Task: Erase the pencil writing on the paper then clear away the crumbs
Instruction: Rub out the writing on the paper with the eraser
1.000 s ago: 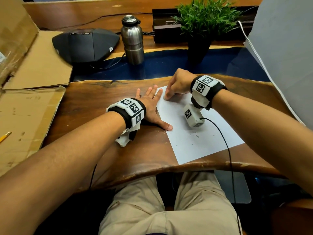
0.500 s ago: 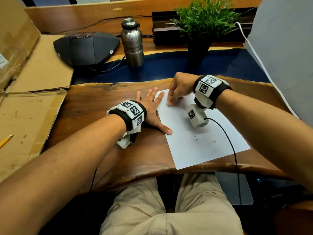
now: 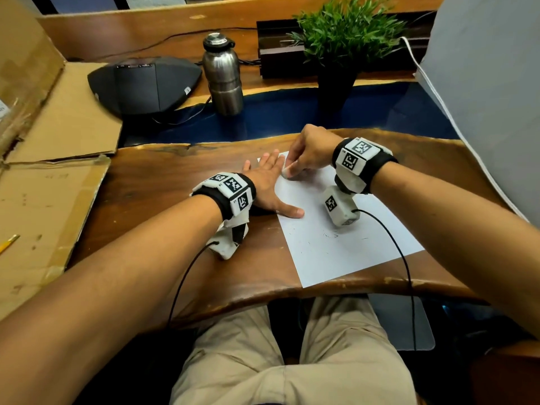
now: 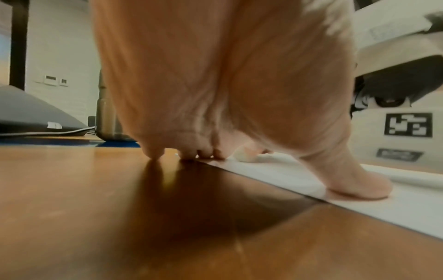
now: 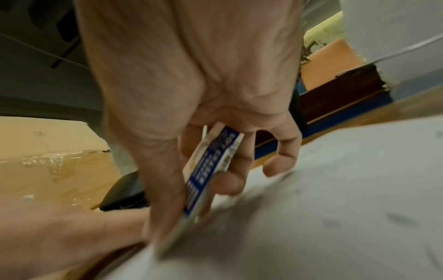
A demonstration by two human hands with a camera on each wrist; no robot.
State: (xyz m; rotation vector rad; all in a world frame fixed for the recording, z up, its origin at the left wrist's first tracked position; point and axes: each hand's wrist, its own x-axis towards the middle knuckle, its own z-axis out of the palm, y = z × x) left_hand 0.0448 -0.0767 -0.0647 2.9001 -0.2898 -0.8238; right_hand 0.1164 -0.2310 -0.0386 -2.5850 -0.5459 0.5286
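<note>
A white sheet of paper (image 3: 336, 244) lies on the wooden desk (image 3: 163, 194), with dark eraser crumbs (image 3: 330, 235) scattered over its lower half. My right hand (image 3: 306, 159) pinches a white eraser (image 5: 210, 170) in a blue-printed sleeve and presses its tip to the paper's far left corner. My left hand (image 3: 268, 185) lies flat with straight fingers, thumb (image 4: 354, 183) on the paper's left edge (image 4: 299, 187), holding the sheet down right beside the eraser (image 3: 285, 171). No pencil writing can be made out under the hands.
Behind the paper stand a steel bottle (image 3: 223, 74), a dark conference speaker (image 3: 143, 83) and a potted plant (image 3: 342, 45). Flattened cardboard (image 3: 38, 200) covers the left, with a yellow pencil (image 3: 8, 244) on it. A grey panel (image 3: 491, 83) rises at the right.
My right hand has kept rubbing with the eraser at the paper's far left corner, sliding a short way back and forth. The left hand stays flat on the paper's edge.
</note>
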